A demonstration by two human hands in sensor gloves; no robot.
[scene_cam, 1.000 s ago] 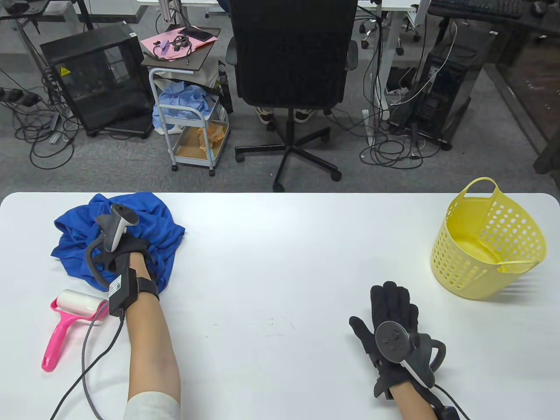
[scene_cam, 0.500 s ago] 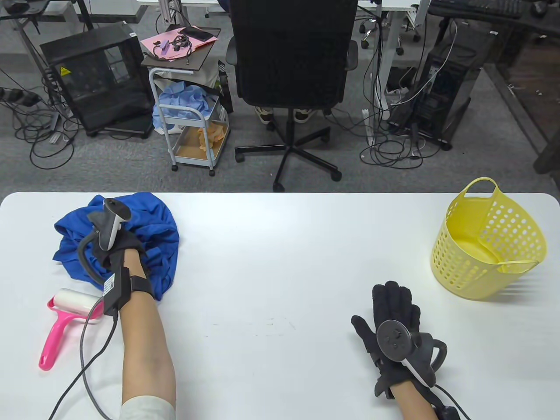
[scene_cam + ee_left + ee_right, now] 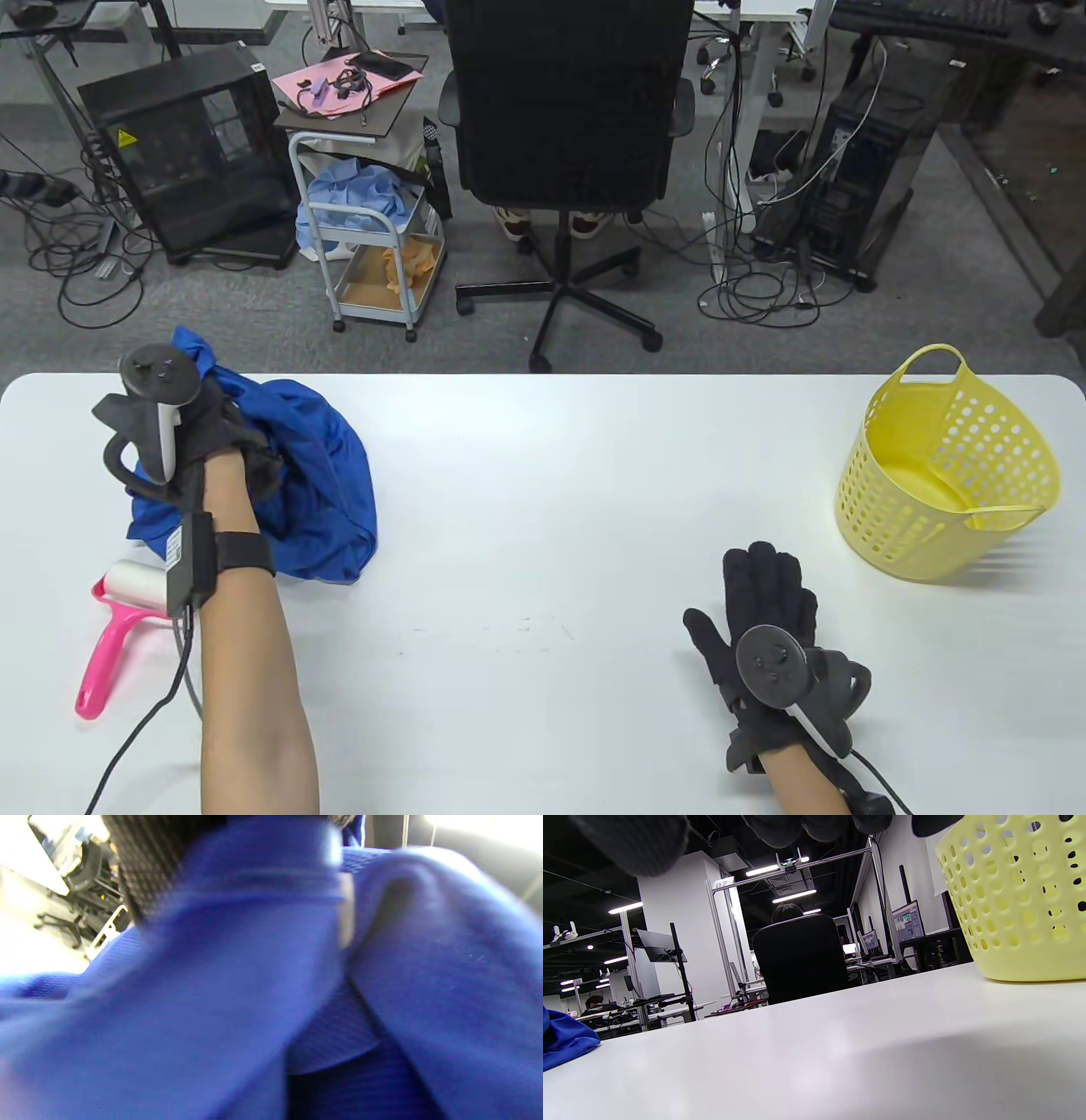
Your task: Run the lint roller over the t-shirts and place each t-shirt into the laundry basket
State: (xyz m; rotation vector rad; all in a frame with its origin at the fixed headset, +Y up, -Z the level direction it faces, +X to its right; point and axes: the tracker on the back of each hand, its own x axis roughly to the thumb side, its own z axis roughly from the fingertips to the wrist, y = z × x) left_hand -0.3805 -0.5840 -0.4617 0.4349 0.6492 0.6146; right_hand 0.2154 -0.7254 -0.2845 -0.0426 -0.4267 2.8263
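A crumpled blue t-shirt [image 3: 318,484] lies at the table's far left, one part pulled up off the surface. My left hand [image 3: 212,424] grips that raised fold; blue cloth [image 3: 237,984] fills the left wrist view. The pink lint roller [image 3: 127,620] with its white roll lies on the table just left of my left forearm. My right hand [image 3: 764,594] rests flat on the table at the front right, fingers straight, holding nothing. The yellow laundry basket [image 3: 950,475] stands tilted at the right edge, seen close in the right wrist view [image 3: 1022,908].
The white table [image 3: 551,475] spans the view. Beyond its far edge stand a black office chair [image 3: 564,110], a small white cart [image 3: 373,221] and a black computer case [image 3: 191,153]. A cable [image 3: 153,722] trails from my left wrist across the table.
My left hand has turned over and lifted toward the far left, pulling part of the blue t-shirt up; the rest of the shirt shifted right. The right hand stayed put.
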